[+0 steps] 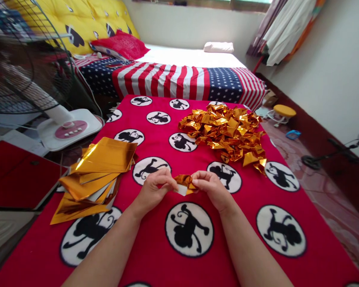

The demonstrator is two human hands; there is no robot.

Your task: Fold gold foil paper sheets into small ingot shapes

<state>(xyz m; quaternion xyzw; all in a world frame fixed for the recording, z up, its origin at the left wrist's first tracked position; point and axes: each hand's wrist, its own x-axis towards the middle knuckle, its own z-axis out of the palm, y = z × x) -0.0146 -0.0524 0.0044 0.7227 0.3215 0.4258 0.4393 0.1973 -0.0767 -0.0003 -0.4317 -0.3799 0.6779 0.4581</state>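
Note:
Between my two hands is a partly folded piece of gold foil paper [185, 180], its white back showing on the near left side. My left hand [155, 186] pinches its left end with thumb and fingers. On the other end, my right hand [211, 186] grips the paper the same way. A fanned stack of flat gold foil sheets [104, 157] lies on the table to the left. Farther off to the right is a heap of folded gold foil pieces [227, 129].
A red cloth with monkey prints [155, 243] covers the table. A standing fan [70, 123] is at the left, beside a red panel [20, 175]. Behind the table is a bed [173, 81]. A yellow stool [284, 111] stands on the floor at the right.

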